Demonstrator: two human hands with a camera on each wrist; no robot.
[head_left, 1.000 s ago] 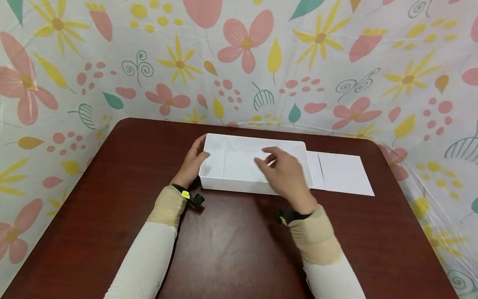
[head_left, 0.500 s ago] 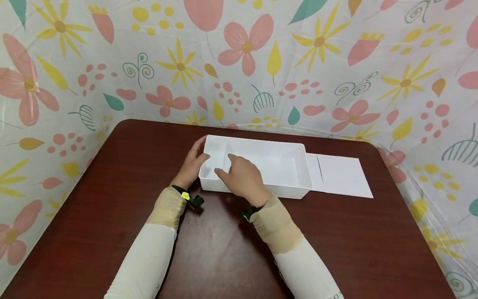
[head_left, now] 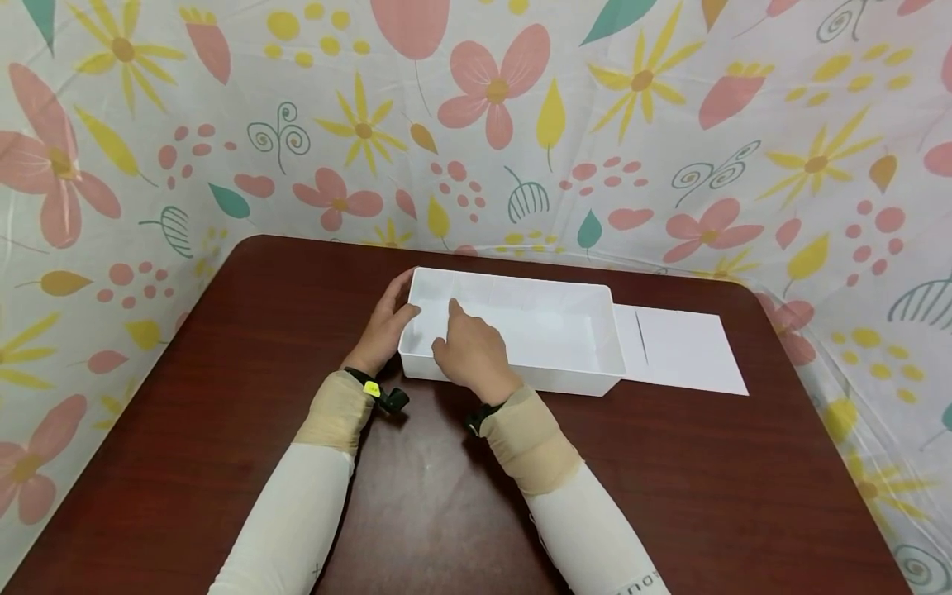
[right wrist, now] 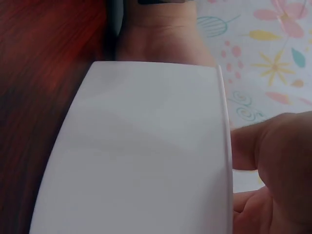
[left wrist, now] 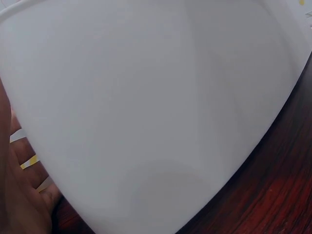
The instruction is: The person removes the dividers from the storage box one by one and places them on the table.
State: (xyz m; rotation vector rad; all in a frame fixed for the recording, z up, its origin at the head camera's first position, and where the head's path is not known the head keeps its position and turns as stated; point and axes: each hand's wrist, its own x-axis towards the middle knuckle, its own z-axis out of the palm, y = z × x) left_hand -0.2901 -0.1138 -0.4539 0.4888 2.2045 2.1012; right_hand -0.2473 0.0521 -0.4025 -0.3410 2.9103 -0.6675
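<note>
A long white box (head_left: 550,380) without a lid sits on the table in the head view. My left hand (head_left: 383,326) holds its left end, thumb over the rim and fingers along the outer end wall. In the left wrist view part of that hand (left wrist: 27,190) shows beside the box's wall (left wrist: 131,107). Over the left part of the box is my right hand (head_left: 474,343), index finger stretched forward beside a faint upright line inside, perhaps a thin white divider. Whether it touches the line cannot be made out. The right wrist view shows thumb and fingers (right wrist: 282,165) past the rim.
Flat white card pieces (head_left: 692,351), split by a narrow slit, lie against the box's right end. The dark red-brown table (head_left: 186,430) has rounded far corners. Behind it hangs a floral curtain (head_left: 476,124).
My right hand has swung left from above the right half of the box to its left part, and its index finger now points forward. The left hand keeps its grip.
</note>
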